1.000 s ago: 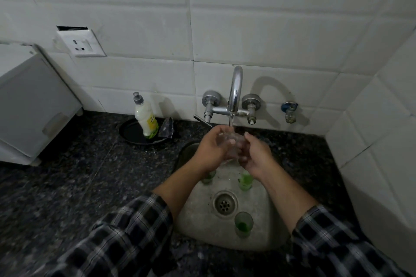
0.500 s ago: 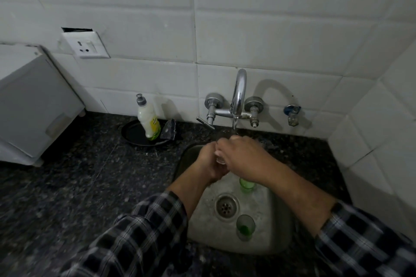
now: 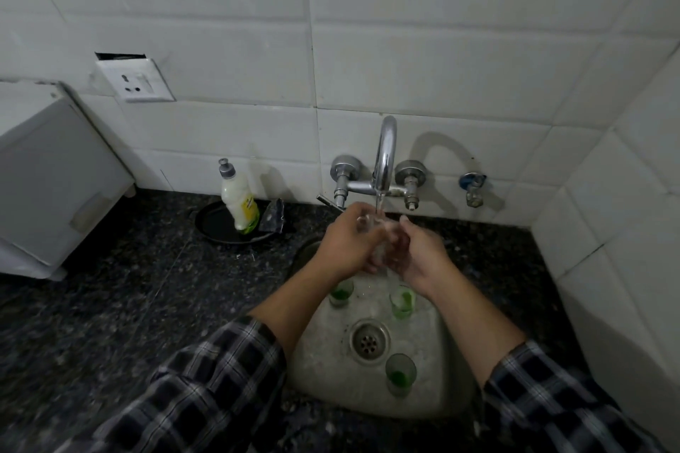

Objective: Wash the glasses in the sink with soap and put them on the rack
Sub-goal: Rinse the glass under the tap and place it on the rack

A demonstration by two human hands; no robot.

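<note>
A small clear glass [image 3: 368, 224] is under the running tap [image 3: 384, 158], above the steel sink [image 3: 323, 360]. My left hand [image 3: 346, 243] grips the glass from the left. My right hand [image 3: 415, 254] curls round its other side. Three more small glasses with green liquid stand in the sink: one at the back left [image 3: 341, 292], one at the back right [image 3: 403, 302], one in front of the drain [image 3: 400, 373]. No rack is in view.
A dish-soap bottle [image 3: 239, 200] and a dark scrubber [image 3: 273, 215] sit in a black dish [image 3: 213, 228] on the dark granite counter [image 3: 110, 305]. A white appliance [image 3: 48, 176] stands at the left. Tiled walls close in behind and on the right.
My right hand, which lay over the glass and my left hand half a second ago, has drawn back to the right side of the glass. Water runs over the glass.
</note>
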